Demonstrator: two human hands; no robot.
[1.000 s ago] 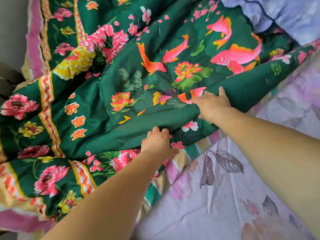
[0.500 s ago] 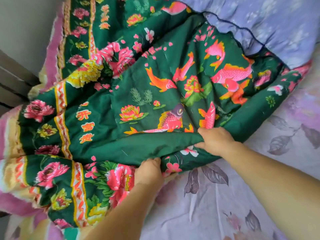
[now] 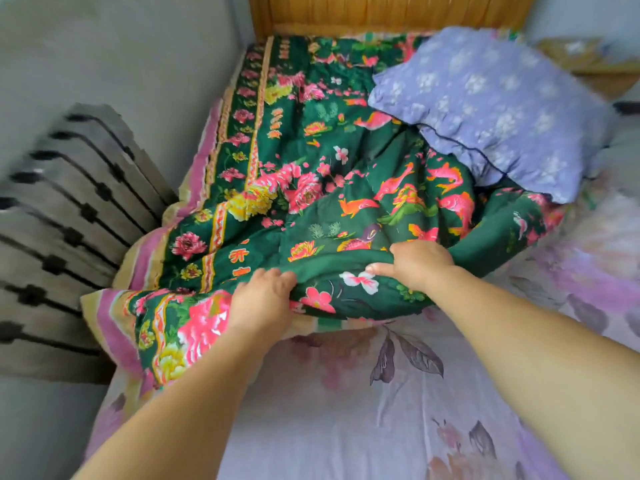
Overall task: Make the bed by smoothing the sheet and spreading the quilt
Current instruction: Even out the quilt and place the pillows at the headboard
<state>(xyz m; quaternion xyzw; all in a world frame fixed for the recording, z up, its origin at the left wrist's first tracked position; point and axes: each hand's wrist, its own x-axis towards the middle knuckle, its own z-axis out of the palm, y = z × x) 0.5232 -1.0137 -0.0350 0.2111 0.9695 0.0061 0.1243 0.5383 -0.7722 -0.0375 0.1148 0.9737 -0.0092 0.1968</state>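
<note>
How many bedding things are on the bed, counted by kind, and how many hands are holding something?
Quilt, green with flowers and fish: 1
Pillow, lilac: 1
Sheet, pale with leaf print: 1
Hands gripping the quilt's folded edge: 2, left hand and right hand
Total: 3 bedding things, 2 hands

Quilt (image 3: 311,209): matt printed cloth, thick, creased. Sheet (image 3: 346,427) below quilt: smooth thin cloth, faint sheen. Pillow (image 3: 491,109) on quilt: crinkled matt cloth. Headboard (image 3: 381,12) beyond quilt: ribbed wood.
</note>
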